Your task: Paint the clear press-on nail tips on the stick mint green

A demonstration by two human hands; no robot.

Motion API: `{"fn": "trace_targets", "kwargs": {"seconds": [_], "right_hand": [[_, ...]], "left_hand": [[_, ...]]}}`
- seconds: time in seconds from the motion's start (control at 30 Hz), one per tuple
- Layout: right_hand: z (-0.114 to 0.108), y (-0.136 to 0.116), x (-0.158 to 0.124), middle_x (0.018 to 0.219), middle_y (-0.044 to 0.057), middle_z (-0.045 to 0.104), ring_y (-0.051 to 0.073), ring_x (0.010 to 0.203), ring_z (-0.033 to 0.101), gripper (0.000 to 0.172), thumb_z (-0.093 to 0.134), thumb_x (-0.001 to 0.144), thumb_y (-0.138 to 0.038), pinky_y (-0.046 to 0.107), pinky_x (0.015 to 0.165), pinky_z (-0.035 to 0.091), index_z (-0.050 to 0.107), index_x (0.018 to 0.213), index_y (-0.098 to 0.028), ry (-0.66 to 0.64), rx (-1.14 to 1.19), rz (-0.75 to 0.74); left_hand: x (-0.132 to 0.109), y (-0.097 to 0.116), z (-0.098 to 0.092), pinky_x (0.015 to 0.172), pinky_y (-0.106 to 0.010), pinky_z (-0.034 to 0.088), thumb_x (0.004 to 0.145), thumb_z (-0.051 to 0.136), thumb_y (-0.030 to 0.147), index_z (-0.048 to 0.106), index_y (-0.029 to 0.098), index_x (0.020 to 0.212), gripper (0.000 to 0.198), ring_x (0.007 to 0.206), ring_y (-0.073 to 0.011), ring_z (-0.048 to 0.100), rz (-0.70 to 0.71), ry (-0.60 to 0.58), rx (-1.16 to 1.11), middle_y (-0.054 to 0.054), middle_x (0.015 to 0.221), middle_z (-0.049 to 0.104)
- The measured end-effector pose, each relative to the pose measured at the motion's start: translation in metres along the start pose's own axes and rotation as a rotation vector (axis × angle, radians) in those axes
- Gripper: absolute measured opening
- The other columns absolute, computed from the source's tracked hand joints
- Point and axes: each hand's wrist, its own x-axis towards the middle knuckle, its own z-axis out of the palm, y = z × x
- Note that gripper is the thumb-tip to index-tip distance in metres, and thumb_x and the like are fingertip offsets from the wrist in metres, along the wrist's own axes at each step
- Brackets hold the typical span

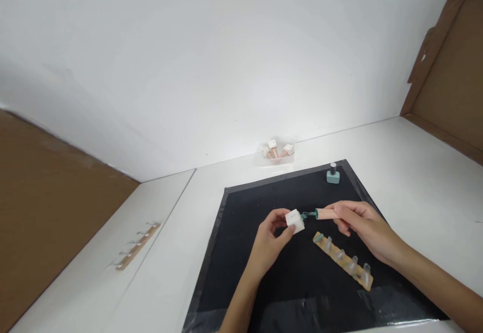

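Note:
My left hand [272, 238] is closed around a white, cube-shaped nail polish bottle [294, 220], tilted with its mouth to the right. Between the fingers of my right hand [360, 225] is a pink nail polish brush cap [326, 214]. Its brush [310, 214], coated in dark green polish, reaches to the bottle's mouth; whether the tip is inside I cannot tell. Just below my hands lies a wooden strip [345, 261] with several false nails standing on it. The nail at its upper left end [319, 238] is green, while the others look clear.
A black mat [241, 272] with taped edges covers the work area. On its far right stands a teal bottle [333, 176] with a silver cap. Against the back wall, a clear tray [274, 161] holds several pink-capped white bottles. Another nail strip [138, 247] lies left.

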Motion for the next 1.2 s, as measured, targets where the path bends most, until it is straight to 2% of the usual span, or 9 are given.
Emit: {"fn": "trace_targets", "kwargs": {"seconds": [0.17,0.4,0.5,0.6,0.7,0.8,0.93,1.07,1.2], "right_hand": [[0.0,0.0,0.001,0.053,-0.004,0.036,0.012,0.051,0.033,0.044,0.048,0.087,-0.052,0.027,0.053,0.033,0.069,0.073,-0.016,-0.002,-0.035,0.007],[-0.001,-0.003,0.001,0.05,-0.006,0.034,0.012,0.05,0.036,0.043,0.05,0.086,-0.054,0.031,0.061,0.041,0.071,0.078,-0.017,0.014,-0.07,-0.028],[-0.004,-0.004,0.0,0.049,-0.005,0.036,0.011,0.048,0.036,0.044,0.052,0.084,-0.055,0.03,0.057,0.041,0.074,0.085,-0.016,0.052,-0.071,-0.034],[-0.008,-0.006,0.001,0.05,-0.005,0.038,0.011,0.049,0.037,0.044,0.055,0.082,-0.054,0.028,0.053,0.037,0.075,0.09,-0.015,0.091,-0.059,-0.027],[-0.011,-0.01,0.001,0.049,-0.005,0.037,0.011,0.049,0.036,0.044,0.058,0.079,-0.054,0.027,0.051,0.034,0.075,0.087,-0.014,0.149,-0.032,-0.025],[-0.011,-0.014,0.002,0.048,-0.005,0.037,0.011,0.047,0.035,0.044,0.061,0.075,-0.054,0.026,0.047,0.032,0.075,0.084,-0.013,0.191,-0.004,-0.034],[-0.012,-0.018,0.001,0.049,-0.005,0.038,0.01,0.047,0.036,0.043,0.062,0.073,-0.054,0.026,0.046,0.034,0.074,0.082,-0.014,0.191,0.002,-0.056],[-0.014,-0.016,0.001,0.049,-0.005,0.037,0.01,0.047,0.035,0.042,0.061,0.074,-0.052,0.026,0.045,0.034,0.074,0.083,-0.014,0.197,0.003,-0.059],[-0.018,-0.013,0.002,0.05,-0.005,0.038,0.01,0.048,0.036,0.039,0.062,0.076,-0.05,0.026,0.047,0.034,0.076,0.086,-0.014,0.198,0.045,-0.045]], "left_hand": [[0.005,-0.01,-0.005,0.066,-0.03,0.042,0.062,0.068,0.024,0.067,0.015,0.088,0.028,0.068,-0.0163,0.055,-0.014,-0.005,0.241,-0.001,0.072,0.063],[0.008,-0.016,-0.013,0.07,-0.031,0.042,0.064,0.066,0.019,0.067,0.016,0.093,0.029,0.08,-0.0199,0.057,-0.035,-0.096,0.322,-0.005,0.086,0.067],[0.004,-0.013,-0.017,0.07,-0.031,0.042,0.061,0.065,0.014,0.065,0.02,0.1,0.039,0.084,-0.021,0.055,-0.004,-0.103,0.368,-0.005,0.096,0.064],[-0.006,-0.009,-0.015,0.08,-0.035,0.043,0.056,0.066,0.01,0.061,0.022,0.104,0.05,0.092,-0.0223,0.053,0.082,0.002,0.396,-0.004,0.103,0.059],[-0.023,-0.008,-0.002,0.085,-0.037,0.042,0.056,0.063,0.009,0.059,0.021,0.1,0.046,0.092,-0.0219,0.052,0.16,0.141,0.447,-0.003,0.096,0.054],[-0.036,-0.01,0.016,0.066,-0.029,0.043,0.058,0.062,0.01,0.059,0.021,0.099,0.043,0.065,-0.0153,0.048,0.083,-0.021,0.408,0.001,0.079,0.053],[-0.035,-0.014,0.033,0.056,-0.025,0.038,0.059,0.067,0.014,0.062,0.021,0.111,0.053,0.053,-0.0118,0.043,0.0,-0.228,0.399,0.004,0.069,0.057],[-0.024,-0.014,0.04,0.051,-0.024,0.033,0.06,0.07,0.019,0.067,0.022,0.106,0.046,0.05,-0.0125,0.042,0.011,-0.249,0.435,0.005,0.059,0.054],[-0.024,-0.007,0.041,0.052,-0.023,0.031,0.055,0.075,0.019,0.069,0.021,0.081,0.027,0.054,-0.0121,0.042,0.056,-0.233,0.489,0.005,0.06,0.049]]}}
